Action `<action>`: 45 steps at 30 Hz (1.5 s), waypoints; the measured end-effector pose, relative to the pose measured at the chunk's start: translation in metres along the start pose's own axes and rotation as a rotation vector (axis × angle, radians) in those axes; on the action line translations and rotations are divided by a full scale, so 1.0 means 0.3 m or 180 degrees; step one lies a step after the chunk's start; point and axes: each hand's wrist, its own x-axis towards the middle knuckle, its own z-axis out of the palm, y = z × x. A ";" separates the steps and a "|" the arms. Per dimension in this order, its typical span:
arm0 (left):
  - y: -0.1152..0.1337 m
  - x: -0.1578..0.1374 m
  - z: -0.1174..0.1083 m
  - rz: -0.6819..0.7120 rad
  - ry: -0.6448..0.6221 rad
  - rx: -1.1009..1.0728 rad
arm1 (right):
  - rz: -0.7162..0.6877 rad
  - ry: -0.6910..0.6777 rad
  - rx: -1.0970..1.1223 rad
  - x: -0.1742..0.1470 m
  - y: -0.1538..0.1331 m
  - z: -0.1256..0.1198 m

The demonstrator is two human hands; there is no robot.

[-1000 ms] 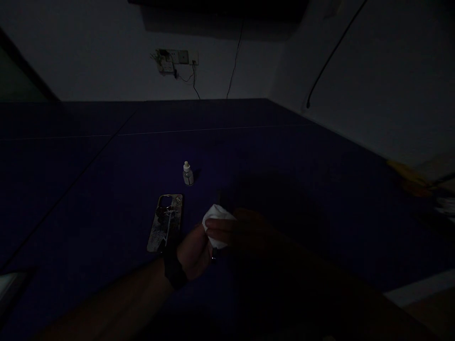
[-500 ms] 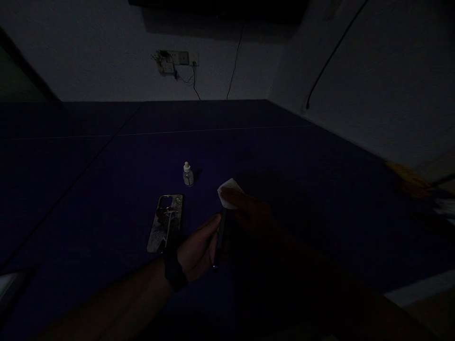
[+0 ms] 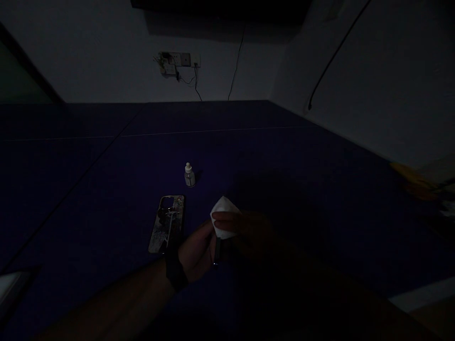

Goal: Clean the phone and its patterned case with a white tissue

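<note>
The room is dim. My left hand (image 3: pixel 197 253), with a dark band at the wrist, is closed around a dark, thin phone (image 3: pixel 217 251) tilted almost edge-on. Folded white wipe (image 3: pixel 223 208) lies under the fingers of my right hand (image 3: pixel 245 227), which presses it against the phone's upper part. Shadow hides most of the right hand and the phone's face. A patterned phone case (image 3: pixel 167 227) with a large camera cutout rests flat to the left. Just beyond it a small dropper bottle (image 3: pixel 189 177) with a white cap stands upright.
Everything lies on a wide, dark blue table (image 3: pixel 88 189) with seams. Sockets with plugged cables (image 3: pixel 181 61) are on the far wall. Yellow and white items (image 3: pixel 415 182) sit at the right edge, and a pale-edged object (image 3: pixel 12 286) at the lower left.
My right hand has slid the white wipe down along the phone, toward me and slightly left. My left hand keeps its hold, nearly unmoved.
</note>
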 end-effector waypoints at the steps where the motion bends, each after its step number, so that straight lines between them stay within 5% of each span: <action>1: 0.002 0.000 -0.003 -0.0059 0.0003 -0.0168 | -0.0138 -0.0058 0.0051 -0.001 -0.009 0.002; 7: 0.007 -0.011 -0.029 -0.0759 -0.0524 -0.0412 | -0.0579 -0.0914 0.0038 -0.014 -0.055 0.025; 11: 0.006 -0.012 -0.028 -0.0427 -0.0271 -0.0441 | -0.0558 -0.0956 -0.0011 -0.023 -0.057 0.024; 16: -0.001 -0.005 -0.026 -0.0067 -0.0033 -0.0577 | -0.0278 -0.0111 0.0117 -0.012 -0.024 -0.032; 20: 0.000 -0.007 -0.039 0.0150 0.0001 -0.0352 | 0.0763 0.0687 0.0085 -0.004 0.009 -0.044; 24: 0.008 -0.006 -0.037 0.0117 -0.0052 -0.0452 | 0.1511 0.0919 0.0414 -0.003 0.025 -0.022; 32: 0.008 0.006 -0.019 0.0326 0.0053 -0.0412 | 0.0595 0.0272 -0.0146 -0.003 0.079 -0.040; 38: 0.003 0.005 -0.026 0.0597 0.0294 -0.0427 | 0.0520 -0.0322 -0.0628 -0.001 0.108 -0.011; 45: 0.023 0.001 0.001 0.0418 0.0018 -0.0530 | 0.0235 -0.0719 -0.0487 0.005 0.112 -0.033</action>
